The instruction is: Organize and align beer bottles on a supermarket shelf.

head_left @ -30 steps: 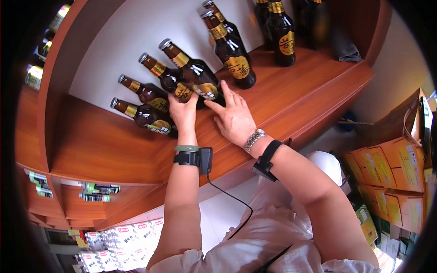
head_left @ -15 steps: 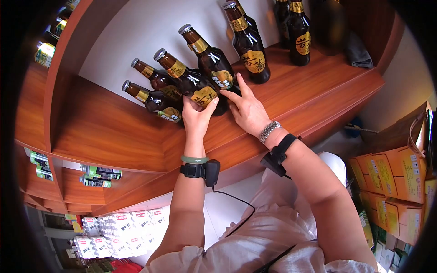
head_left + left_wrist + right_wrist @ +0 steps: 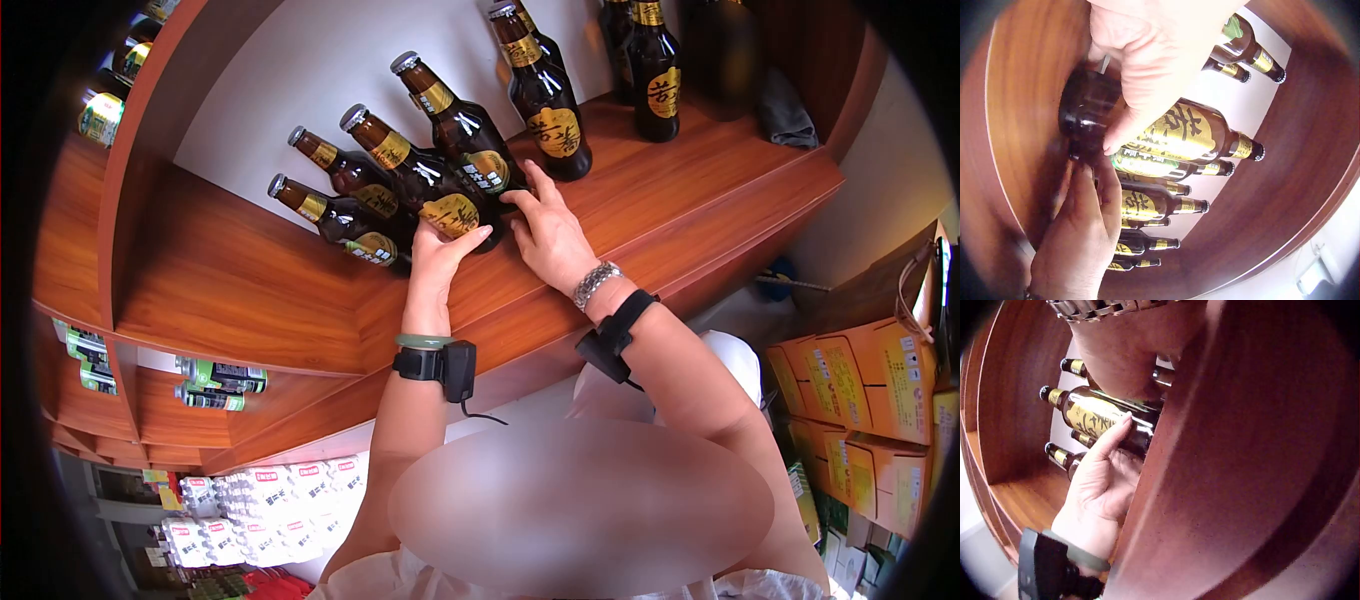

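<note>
My left hand (image 3: 437, 262) grips the lower body of a brown glass beer bottle (image 3: 402, 172) with a gold label; the thumb lies across its front and the other fingers are hidden behind it. Just right of that, a second beer bottle (image 3: 468, 130) with a gold and green label stands close against it. The fingers of my right hand (image 3: 557, 240) touch low down at this second bottle's base, fairly straight. In the left wrist view, the right hand (image 3: 1079, 244) reaches up to the bottle bottoms beside the left thumb. Two more bottles stand left of the left hand.
More beer bottles (image 3: 555, 125) stand to the right on the curved wooden shelf (image 3: 690, 185). A dark cloth (image 3: 787, 120) lies at its right end. Cans (image 3: 222, 380) sit on a lower shelf at left. Orange cartons (image 3: 855, 370) are stacked at right, white packs (image 3: 270, 510) below left.
The view shifted. My left hand moved right to the gold-label bottle, now in front of its neighbours, and its grip slid lower. The right hand stayed by the second bottle, its fingers bending slightly.
</note>
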Action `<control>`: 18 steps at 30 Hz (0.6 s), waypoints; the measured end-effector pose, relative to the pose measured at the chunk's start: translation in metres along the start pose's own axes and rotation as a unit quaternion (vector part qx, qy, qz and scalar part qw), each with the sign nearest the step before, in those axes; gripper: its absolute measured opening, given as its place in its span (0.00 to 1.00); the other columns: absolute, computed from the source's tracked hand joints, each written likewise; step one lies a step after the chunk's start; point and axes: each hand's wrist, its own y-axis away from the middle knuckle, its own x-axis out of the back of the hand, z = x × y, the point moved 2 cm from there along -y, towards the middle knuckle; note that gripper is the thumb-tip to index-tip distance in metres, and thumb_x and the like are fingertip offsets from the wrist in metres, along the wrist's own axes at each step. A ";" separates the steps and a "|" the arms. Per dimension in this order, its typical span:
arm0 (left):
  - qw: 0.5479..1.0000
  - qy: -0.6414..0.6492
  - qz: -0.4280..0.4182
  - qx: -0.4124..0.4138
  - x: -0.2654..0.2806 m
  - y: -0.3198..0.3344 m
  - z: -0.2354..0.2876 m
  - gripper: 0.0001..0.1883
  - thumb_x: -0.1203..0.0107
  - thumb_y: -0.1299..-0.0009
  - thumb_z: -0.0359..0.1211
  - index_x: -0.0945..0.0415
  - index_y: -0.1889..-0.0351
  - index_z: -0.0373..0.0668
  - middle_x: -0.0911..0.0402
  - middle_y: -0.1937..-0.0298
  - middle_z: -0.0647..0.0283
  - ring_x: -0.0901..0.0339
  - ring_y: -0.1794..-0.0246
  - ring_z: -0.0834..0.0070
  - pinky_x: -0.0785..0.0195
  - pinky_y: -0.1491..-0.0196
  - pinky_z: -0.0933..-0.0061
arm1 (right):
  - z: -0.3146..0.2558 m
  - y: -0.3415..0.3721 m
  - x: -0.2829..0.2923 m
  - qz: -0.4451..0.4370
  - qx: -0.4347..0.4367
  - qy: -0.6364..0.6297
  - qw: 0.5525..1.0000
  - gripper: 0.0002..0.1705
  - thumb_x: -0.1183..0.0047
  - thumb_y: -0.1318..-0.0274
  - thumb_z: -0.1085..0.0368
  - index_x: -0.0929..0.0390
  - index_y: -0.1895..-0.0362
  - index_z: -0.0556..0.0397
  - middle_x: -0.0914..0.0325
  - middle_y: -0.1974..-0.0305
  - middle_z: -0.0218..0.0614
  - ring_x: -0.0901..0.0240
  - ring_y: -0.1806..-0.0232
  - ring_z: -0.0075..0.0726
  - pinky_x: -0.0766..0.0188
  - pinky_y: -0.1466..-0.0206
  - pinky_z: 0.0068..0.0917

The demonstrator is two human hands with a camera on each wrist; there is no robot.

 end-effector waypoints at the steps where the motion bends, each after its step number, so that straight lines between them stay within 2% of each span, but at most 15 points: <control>1: 1.000 -0.001 0.001 -0.005 -0.001 -0.001 0.001 0.32 0.30 0.40 0.17 0.30 0.38 0.39 0.22 0.46 0.65 0.24 0.46 0.77 0.26 0.43 0.73 | -0.001 0.000 0.002 0.017 0.002 0.007 1.000 0.20 0.44 0.44 0.75 0.21 0.45 0.55 0.43 0.26 0.59 0.37 0.29 0.62 0.33 0.29 0.44; 4: 1.000 -0.005 -0.003 -0.011 -0.003 0.001 0.004 0.32 0.30 0.41 0.17 0.28 0.39 0.39 0.22 0.47 0.66 0.23 0.47 0.77 0.26 0.44 0.73 | -0.006 0.001 0.005 -0.002 -0.011 0.023 1.000 0.20 0.44 0.45 0.75 0.22 0.47 0.59 0.38 0.30 0.56 0.35 0.31 0.60 0.33 0.30 0.44; 7: 1.000 -0.014 -0.020 0.004 -0.003 0.002 0.005 0.31 0.29 0.42 0.18 0.27 0.40 0.39 0.22 0.47 0.66 0.24 0.48 0.78 0.26 0.44 0.73 | -0.005 -0.001 0.007 -0.026 -0.018 0.007 0.999 0.25 0.44 0.46 0.75 0.25 0.42 0.60 0.36 0.30 0.54 0.36 0.31 0.59 0.33 0.29 0.42; 10: 1.000 -0.014 -0.017 0.020 -0.001 0.002 0.003 0.31 0.29 0.43 0.19 0.27 0.40 0.39 0.22 0.47 0.66 0.24 0.48 0.77 0.27 0.44 0.73 | 0.001 -0.001 -0.001 0.024 0.038 0.018 0.999 0.31 0.44 0.46 0.74 0.29 0.35 0.61 0.34 0.31 0.53 0.36 0.30 0.57 0.36 0.28 0.43; 13: 1.000 -0.008 -0.006 0.018 -0.005 0.004 0.003 0.33 0.29 0.43 0.19 0.28 0.39 0.39 0.23 0.46 0.66 0.24 0.47 0.77 0.27 0.43 0.73 | 0.007 -0.001 -0.008 -0.019 0.058 0.071 0.996 0.37 0.44 0.44 0.73 0.37 0.29 0.61 0.33 0.31 0.54 0.37 0.29 0.57 0.40 0.25 0.43; 18: 0.999 0.012 -0.045 0.021 -0.002 0.005 0.003 0.37 0.33 0.44 0.16 0.32 0.34 0.38 0.24 0.41 0.64 0.26 0.42 0.73 0.30 0.38 0.70 | 0.007 0.001 -0.007 -0.024 0.047 0.072 0.996 0.32 0.44 0.44 0.72 0.31 0.33 0.59 0.29 0.34 0.52 0.34 0.31 0.55 0.39 0.26 0.43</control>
